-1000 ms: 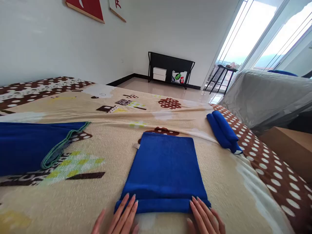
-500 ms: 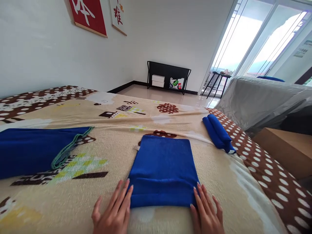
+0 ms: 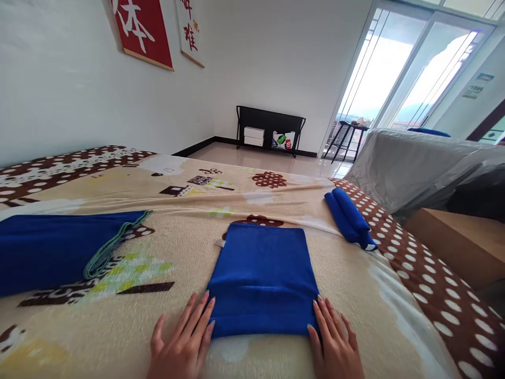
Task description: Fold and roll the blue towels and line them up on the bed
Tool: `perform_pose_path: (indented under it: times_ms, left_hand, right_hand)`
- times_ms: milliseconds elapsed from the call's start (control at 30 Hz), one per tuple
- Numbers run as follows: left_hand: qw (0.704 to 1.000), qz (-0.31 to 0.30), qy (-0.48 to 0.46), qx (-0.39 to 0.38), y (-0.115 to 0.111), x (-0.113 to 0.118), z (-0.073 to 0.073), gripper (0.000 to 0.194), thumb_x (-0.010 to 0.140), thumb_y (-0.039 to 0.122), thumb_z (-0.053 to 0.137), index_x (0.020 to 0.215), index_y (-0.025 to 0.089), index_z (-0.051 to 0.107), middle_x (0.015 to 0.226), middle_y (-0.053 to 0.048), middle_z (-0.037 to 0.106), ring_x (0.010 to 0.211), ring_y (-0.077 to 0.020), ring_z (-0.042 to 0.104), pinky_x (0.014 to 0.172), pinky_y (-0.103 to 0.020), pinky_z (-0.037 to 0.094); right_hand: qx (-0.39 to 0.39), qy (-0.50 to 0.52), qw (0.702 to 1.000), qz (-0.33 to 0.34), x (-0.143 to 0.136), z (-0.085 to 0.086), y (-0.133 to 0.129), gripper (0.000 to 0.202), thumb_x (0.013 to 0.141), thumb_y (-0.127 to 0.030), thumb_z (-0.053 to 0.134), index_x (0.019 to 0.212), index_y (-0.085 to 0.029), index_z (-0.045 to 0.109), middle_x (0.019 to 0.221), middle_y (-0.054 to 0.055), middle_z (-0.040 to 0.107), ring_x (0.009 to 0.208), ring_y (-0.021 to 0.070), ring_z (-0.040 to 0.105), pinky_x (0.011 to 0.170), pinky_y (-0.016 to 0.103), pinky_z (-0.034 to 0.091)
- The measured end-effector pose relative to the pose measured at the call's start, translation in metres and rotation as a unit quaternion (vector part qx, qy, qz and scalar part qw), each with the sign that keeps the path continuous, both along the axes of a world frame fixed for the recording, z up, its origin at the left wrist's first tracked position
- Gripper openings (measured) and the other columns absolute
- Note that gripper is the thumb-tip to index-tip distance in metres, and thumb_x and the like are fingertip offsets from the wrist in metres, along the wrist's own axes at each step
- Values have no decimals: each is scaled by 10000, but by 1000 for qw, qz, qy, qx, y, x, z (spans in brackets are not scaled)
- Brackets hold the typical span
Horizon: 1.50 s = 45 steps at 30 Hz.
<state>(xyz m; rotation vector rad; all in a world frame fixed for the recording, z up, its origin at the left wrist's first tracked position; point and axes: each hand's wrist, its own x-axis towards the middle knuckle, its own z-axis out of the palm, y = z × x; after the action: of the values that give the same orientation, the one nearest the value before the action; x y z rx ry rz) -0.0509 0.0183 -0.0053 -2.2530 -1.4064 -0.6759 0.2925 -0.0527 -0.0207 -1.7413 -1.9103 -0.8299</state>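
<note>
Both hands, left [image 3: 182,342] and right [image 3: 334,342], slid off the towel [image 3: 262,279]; fingers flat, loosely spread, flanking its folded near edge, fold laid

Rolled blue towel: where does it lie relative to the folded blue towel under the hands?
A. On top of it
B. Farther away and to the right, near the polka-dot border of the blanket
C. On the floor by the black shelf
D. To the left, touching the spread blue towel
B: the rolled blue towel lies apart from the folded blue towel, farther off and to its right, by the polka-dot border.
</note>
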Motion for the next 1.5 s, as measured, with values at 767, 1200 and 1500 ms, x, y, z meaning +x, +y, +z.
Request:
perform_pose_path:
  times_ms: [767,1200,1500]
  left_hand:
    - [982,-147,33,-112,21,84,17,537,947,238,425,1483,236,408,1482,-33,513,1338,-159,510,1065,-348,416]
    - [990,-137,7,22,4,-28,22,418,889,121,521,1239,315,643,1278,-18,683,1130,-181,641,1011,-331,346]
    - [984,-162,-62,-48,8,-34,14,282,908,192,530,1154,285,634,1116,6,723,1055,-172,635,931,-309,362]
  right_hand:
    - [-118,104,984,86,-83,19,49,414,1021,-330,366,1368,-227,569,1397,16,580,1264,180,579,1021,353,466]
    - [-29,-9,990,135,36,6,-8,388,952,-241,524,1332,-291,583,1266,24,678,1151,159,641,1008,313,365]
    - [-104,40,981,162,45,8,-2,274,937,-293,591,1195,-244,668,1121,27,713,1053,155,661,917,288,496]
